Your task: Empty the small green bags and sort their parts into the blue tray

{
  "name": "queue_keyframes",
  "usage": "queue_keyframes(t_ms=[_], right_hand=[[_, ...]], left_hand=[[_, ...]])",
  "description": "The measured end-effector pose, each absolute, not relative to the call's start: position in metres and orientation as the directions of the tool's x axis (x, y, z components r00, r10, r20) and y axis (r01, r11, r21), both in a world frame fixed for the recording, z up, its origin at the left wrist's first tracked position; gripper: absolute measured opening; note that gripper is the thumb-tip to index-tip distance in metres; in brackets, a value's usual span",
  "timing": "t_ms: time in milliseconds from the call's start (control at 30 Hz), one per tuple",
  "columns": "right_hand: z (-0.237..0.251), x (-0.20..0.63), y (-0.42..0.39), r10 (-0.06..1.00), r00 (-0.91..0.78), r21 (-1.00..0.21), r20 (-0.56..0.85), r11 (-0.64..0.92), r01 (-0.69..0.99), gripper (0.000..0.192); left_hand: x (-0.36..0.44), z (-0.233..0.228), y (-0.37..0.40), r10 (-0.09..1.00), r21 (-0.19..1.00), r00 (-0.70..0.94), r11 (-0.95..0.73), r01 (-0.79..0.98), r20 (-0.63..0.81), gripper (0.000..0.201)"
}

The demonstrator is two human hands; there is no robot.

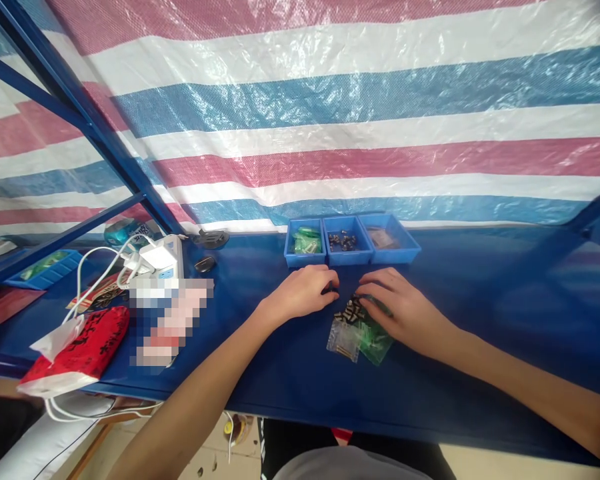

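Observation:
My left hand (307,291) is over the blue table with its fingers curled toward the thumb. Something small and dark shows at its fingertips, too small to name. My right hand (403,308) lies with fingers apart over a pile of small metal fittings (349,312), touching its right side. Partly under that hand is a green plastic bag (376,341). A small clear zip bag (343,340) with thin brass-coloured pieces lies just below the pile. Behind my hands stand three joined blue bins: one with green bags (307,240), one with dark small parts (342,241), one with clear bags (381,237).
At the left are a white power strip (173,257) with cables, a red tissue pack (87,350), a black mouse-like object (205,265) and another blue tray (45,269). A blue metal frame (107,150) and striped sheeting (330,120) enclose the table.

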State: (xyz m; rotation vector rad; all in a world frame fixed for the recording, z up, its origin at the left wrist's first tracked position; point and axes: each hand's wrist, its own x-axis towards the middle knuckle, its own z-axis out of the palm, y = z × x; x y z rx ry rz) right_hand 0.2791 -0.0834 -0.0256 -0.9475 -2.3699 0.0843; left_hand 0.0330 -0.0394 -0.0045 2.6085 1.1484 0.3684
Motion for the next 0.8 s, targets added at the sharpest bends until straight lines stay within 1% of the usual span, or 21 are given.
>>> queue_keyframes(t_ms=[67,167,367,600,733,800], right_hand=[[-0.0279,0.2795,-0.0844,0.654,-0.593,-0.292,0.471,0.749,0.594,0.021],[-0.027,0.2823,-0.0835,0.681,-0.583,-0.321,0.444,0.728,0.606,0.021],[-0.0265,0.2816,-0.0851,0.669,-0.596,-0.32,0.444,0.74,0.591,0.021],[-0.0278,0.2785,-0.0866,0.669,-0.592,-0.328,0.45,0.74,0.587,0.02],[-0.0277,0.278,-0.0866,0.669,-0.596,-0.326,0.443,0.74,0.588,0.02],[-0.0279,0.2784,-0.086,0.671,-0.599,-0.322,0.438,0.739,0.592,0.02]], left_hand=[[0.0353,-0.0051,-0.04,0.744,0.343,0.659,-0.651,0.677,0.112,0.012],[0.0377,-0.0065,-0.0401,0.744,0.336,0.66,-0.651,0.681,0.104,0.02],[0.039,-0.0097,-0.0399,0.748,0.271,0.651,-0.658,0.702,0.129,0.02],[0.0414,-0.0075,-0.0415,0.744,0.201,0.657,-0.667,0.717,0.124,0.025],[0.042,-0.0058,-0.0447,0.743,0.185,0.654,-0.669,0.72,0.141,0.029],[0.0413,-0.0041,-0.0462,0.736,0.199,0.663,-0.676,0.71,0.136,0.027]])
